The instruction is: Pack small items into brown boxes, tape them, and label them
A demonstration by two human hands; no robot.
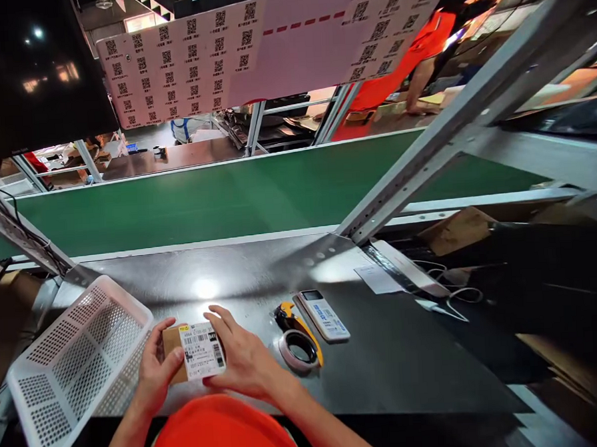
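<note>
A small brown cardboard box point(173, 338) with a white shipping label point(201, 352) on its upper face is held between both hands, low in the head view. My left hand point(154, 364) grips its left end, thumb resting on top. On the opposite end, my right hand point(241, 353) has its fingers and thumb around the label side. A white perforated plastic basket point(80, 355) stands to the left, near my left hand. Right of my right hand lie a yellow tape dispenser point(304, 330) with a roll of tape and a white phone-like device point(324, 317).
Beyond the metal table point(386, 372) runs a green conveyor belt point(202, 205). A slanted metal post point(400, 158) rises at the right, with a white power strip point(408, 268) and cables near its foot. Overhead hangs a pink board point(294, 57) of QR codes. A person in orange point(386, 85) is beyond the belt.
</note>
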